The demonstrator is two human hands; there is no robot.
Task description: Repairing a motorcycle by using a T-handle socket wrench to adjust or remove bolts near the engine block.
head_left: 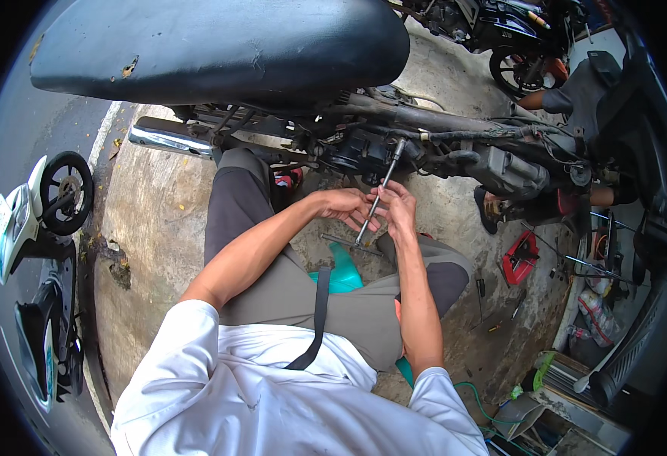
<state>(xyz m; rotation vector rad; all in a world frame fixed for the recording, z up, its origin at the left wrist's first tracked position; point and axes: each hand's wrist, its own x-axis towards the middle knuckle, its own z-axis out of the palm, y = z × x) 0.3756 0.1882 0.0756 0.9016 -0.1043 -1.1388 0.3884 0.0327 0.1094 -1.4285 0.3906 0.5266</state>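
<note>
A long T-handle wrench slants from the engine of the motorcycle in front of me down to its crossbar. My right hand pinches the middle of the shaft. Beside it, my left hand has loosely curled fingers around the same shaft, some partly hidden behind it. The black seat fills the upper left, and a teal seat or stool shows beneath me between my legs.
Another person's limbs and foot are behind the motorcycle at right. A red tray, scattered tools and bottles lie to my right. A white scooter stands at left; another motorcycle is at back right.
</note>
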